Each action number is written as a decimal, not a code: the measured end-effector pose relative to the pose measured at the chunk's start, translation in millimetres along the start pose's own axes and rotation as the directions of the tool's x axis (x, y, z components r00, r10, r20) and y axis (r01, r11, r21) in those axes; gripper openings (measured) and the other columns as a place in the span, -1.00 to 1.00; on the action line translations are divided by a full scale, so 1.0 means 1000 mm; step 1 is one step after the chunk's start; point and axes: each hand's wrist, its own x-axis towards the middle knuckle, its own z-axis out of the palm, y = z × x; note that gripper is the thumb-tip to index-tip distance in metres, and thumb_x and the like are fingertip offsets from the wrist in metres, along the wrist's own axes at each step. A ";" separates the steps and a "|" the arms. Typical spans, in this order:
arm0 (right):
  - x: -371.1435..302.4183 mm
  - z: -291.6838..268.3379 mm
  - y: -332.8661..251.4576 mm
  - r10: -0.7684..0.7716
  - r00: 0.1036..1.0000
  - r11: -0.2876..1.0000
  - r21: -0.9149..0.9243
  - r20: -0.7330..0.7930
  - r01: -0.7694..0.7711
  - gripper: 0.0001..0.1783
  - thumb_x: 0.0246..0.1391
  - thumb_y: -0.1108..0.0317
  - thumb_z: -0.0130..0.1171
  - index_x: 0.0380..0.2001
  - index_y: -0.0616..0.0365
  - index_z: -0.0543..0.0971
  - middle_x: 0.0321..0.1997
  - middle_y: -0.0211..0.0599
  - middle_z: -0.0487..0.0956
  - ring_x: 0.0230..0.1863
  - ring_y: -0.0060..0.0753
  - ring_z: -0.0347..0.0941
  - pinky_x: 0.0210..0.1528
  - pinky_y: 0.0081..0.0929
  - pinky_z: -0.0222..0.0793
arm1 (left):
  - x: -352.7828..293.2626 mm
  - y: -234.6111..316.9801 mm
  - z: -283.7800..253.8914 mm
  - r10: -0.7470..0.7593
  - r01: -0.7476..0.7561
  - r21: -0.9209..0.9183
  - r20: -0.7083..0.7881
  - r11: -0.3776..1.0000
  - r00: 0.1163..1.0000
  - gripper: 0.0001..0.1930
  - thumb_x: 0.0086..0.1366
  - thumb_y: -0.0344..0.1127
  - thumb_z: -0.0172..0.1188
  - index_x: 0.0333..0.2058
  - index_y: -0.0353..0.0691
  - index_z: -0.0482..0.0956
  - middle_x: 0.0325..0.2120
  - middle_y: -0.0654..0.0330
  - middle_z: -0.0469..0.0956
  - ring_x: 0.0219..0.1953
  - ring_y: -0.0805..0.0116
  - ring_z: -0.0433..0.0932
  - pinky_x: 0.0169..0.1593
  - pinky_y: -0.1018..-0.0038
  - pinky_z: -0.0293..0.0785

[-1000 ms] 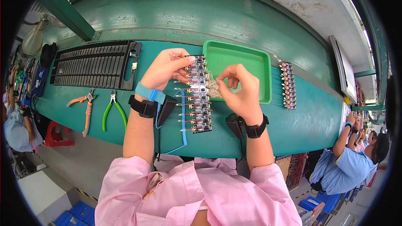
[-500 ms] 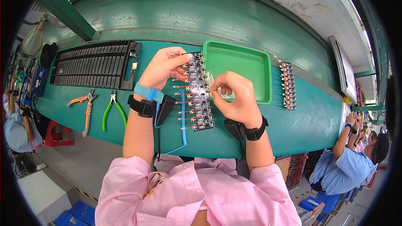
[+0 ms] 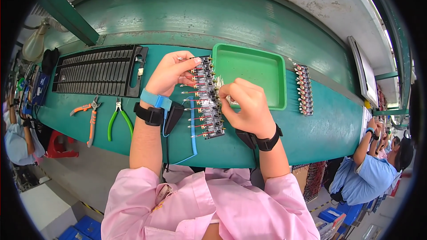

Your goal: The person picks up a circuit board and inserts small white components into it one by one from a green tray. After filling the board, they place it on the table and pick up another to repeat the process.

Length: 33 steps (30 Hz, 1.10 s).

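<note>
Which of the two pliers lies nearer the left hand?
The green-handled metal pliers, right of the orange-handled metal pliers, which lie farther from the left hand.

Right of board strip: any item in right hand too small to tell; white pieces partly hidden.

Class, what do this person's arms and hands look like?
The left hand and right hand are ungloved; the sleeves are pink. The left wears a light blue band with a blue cord, plus a black strap and boxy black device; the right, a similar strap and device.
</note>
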 end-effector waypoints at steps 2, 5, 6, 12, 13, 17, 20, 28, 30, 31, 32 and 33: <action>0.000 -0.001 0.001 0.011 1.000 1.000 -0.002 0.000 -0.011 -0.77 -0.42 0.69 0.06 -0.56 0.19 0.40 -0.63 -0.33 0.42 -0.63 -0.36 0.31 -0.61 -0.49 0.23 | 0.000 0.000 0.001 -0.003 0.003 -0.010 -0.003 1.000 1.000 -0.85 0.17 -0.27 0.06 -0.52 -0.16 0.40 -0.65 0.42 0.41 -0.63 0.68 0.40 -0.55 0.69 0.40; -0.002 -0.001 0.003 0.035 0.999 0.999 -0.005 0.001 -0.035 -0.77 -0.43 0.70 0.09 -0.59 0.19 0.40 -0.61 -0.36 0.43 -0.63 -0.43 0.31 -0.60 -0.57 0.22 | 0.000 -0.001 0.001 -0.002 0.002 -0.015 -0.003 1.000 1.000 -0.85 0.17 -0.27 0.06 -0.53 -0.16 0.40 -0.66 0.42 0.40 -0.64 0.69 0.40 -0.56 0.70 0.40; -0.002 -0.001 0.003 0.060 0.998 0.998 0.018 0.005 -0.060 -0.77 -0.42 0.70 0.09 -0.59 0.19 0.40 -0.61 -0.36 0.43 -0.63 -0.45 0.31 -0.60 -0.58 0.22 | 0.000 0.000 0.001 0.002 -0.002 -0.016 -0.003 1.000 1.000 -0.85 0.17 -0.27 0.07 -0.53 -0.16 0.40 -0.67 0.42 0.40 -0.65 0.69 0.40 -0.56 0.70 0.40; -0.002 0.000 0.007 0.094 0.996 0.993 0.077 0.010 -0.095 -0.78 -0.39 0.69 0.11 -0.57 0.19 0.40 -0.59 -0.38 0.43 -0.62 -0.52 0.30 -0.60 -0.63 0.21 | 0.001 -0.001 -0.005 0.005 -0.003 -0.043 0.054 0.999 0.999 -0.85 0.15 -0.27 0.09 -0.52 -0.18 0.41 -0.59 0.34 0.45 -0.58 0.61 0.44 -0.52 0.64 0.46; -0.002 0.000 0.007 0.098 0.995 0.993 0.070 0.006 -0.098 -0.78 -0.39 0.69 0.11 -0.57 0.19 0.40 -0.59 -0.38 0.43 -0.62 -0.52 0.30 -0.60 -0.63 0.21 | 0.002 -0.002 -0.005 0.008 -0.006 -0.040 0.047 0.999 0.999 -0.85 0.15 -0.27 0.09 -0.52 -0.19 0.41 -0.59 0.34 0.44 -0.59 0.61 0.44 -0.53 0.65 0.45; -0.001 -0.005 0.004 0.122 0.992 0.991 0.058 0.013 -0.123 -0.78 -0.38 0.67 0.12 -0.56 0.19 0.40 -0.57 -0.35 0.45 -0.60 -0.45 0.34 -0.59 -0.58 0.23 | 0.003 -0.004 -0.005 0.027 -0.024 -0.043 0.061 0.999 0.998 -0.85 0.15 -0.28 0.10 -0.52 -0.20 0.41 -0.62 0.34 0.42 -0.62 0.62 0.41 -0.56 0.66 0.41; -0.003 0.001 0.009 0.068 0.996 0.995 0.082 -0.050 -0.064 -0.81 -0.34 0.62 0.13 -0.55 0.19 0.41 -0.56 -0.30 0.46 -0.55 -0.31 0.40 -0.54 -0.48 0.29 | -0.001 -0.001 -0.002 0.038 -0.038 0.002 0.008 0.999 0.999 -0.86 0.14 -0.29 0.10 -0.50 -0.21 0.41 -0.66 0.35 0.39 -0.67 0.62 0.35 -0.59 0.67 0.36; -0.007 -0.007 0.014 0.168 0.981 0.985 0.050 -0.095 -0.164 -0.85 -0.31 0.51 0.10 -0.53 0.14 0.41 -0.60 -0.29 0.43 -0.51 -0.21 0.41 -0.49 -0.38 0.32 | 0.002 -0.003 -0.001 0.036 -0.035 0.078 -0.020 0.996 0.999 -0.86 0.16 -0.29 0.07 -0.54 -0.14 0.37 -0.72 0.44 0.26 -0.70 0.69 0.27 -0.65 0.72 0.25; -0.009 -0.004 0.021 0.200 0.974 0.980 -0.004 -0.105 -0.201 -0.86 -0.32 0.48 0.10 -0.54 0.15 0.43 -0.59 -0.26 0.45 -0.49 -0.18 0.41 -0.48 -0.34 0.32 | 0.001 -0.003 -0.008 0.046 -0.041 0.097 -0.053 0.994 0.998 -0.86 0.16 -0.28 0.07 -0.53 -0.12 0.37 -0.72 0.45 0.25 -0.70 0.70 0.27 -0.65 0.74 0.24; -0.011 -0.001 0.025 0.205 0.971 0.978 -0.023 -0.123 -0.209 -0.86 -0.32 0.48 0.10 -0.54 0.15 0.43 -0.59 -0.26 0.45 -0.49 -0.18 0.41 -0.48 -0.34 0.32 | 0.002 -0.005 -0.013 0.053 -0.045 0.083 -0.093 0.996 0.994 -0.89 0.16 -0.29 0.07 -0.50 -0.12 0.39 -0.71 0.47 0.26 -0.70 0.73 0.24 -0.66 0.76 0.17; -0.015 0.001 0.029 0.279 0.960 0.957 -0.079 -0.026 -0.280 -0.86 -0.35 0.47 0.10 -0.55 0.16 0.45 -0.57 -0.23 0.46 -0.46 -0.15 0.42 -0.46 -0.32 0.33 | 0.002 -0.007 -0.014 0.060 -0.051 0.069 -0.132 0.996 0.989 -0.91 0.17 -0.29 0.07 -0.47 -0.12 0.41 -0.70 0.50 0.27 -0.70 0.76 0.22 -0.66 0.78 0.10; -0.018 0.003 0.033 0.359 0.931 0.927 -0.140 0.066 -0.347 -0.86 -0.37 0.46 0.10 -0.57 0.18 0.46 -0.56 -0.19 0.47 -0.44 -0.11 0.43 -0.45 -0.30 0.34 | 0.001 -0.006 -0.011 0.064 -0.056 0.073 -0.104 0.996 0.993 -0.91 0.17 -0.29 0.07 -0.47 -0.12 0.41 -0.70 0.50 0.27 -0.70 0.76 0.22 -0.66 0.78 0.10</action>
